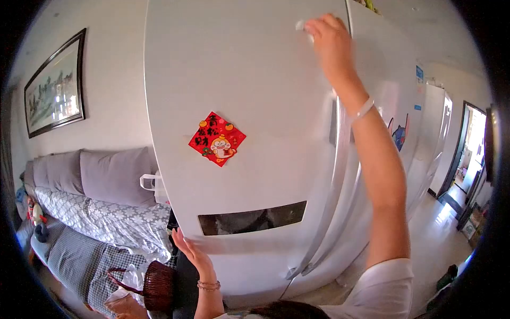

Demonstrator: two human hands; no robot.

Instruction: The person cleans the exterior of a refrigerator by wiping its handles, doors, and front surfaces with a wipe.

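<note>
In the head view a tall white refrigerator fills the middle. My right hand is raised to the upper part of its left door, near the gap between the doors. The fingers are closed on a small white cloth, mostly hidden in the hand and slightly blurred. Lower down, my left hand rests at the door's left edge with its fingers stretched out, holding nothing. A red diamond-shaped sticker is on the door, above a dark rectangular panel. Long curved door handles run below my right forearm.
On the left stands a sofa with grey cushions and a patterned cover. A dark woven basket is near my left arm. A framed picture hangs on the wall. To the right, floor leads to a doorway.
</note>
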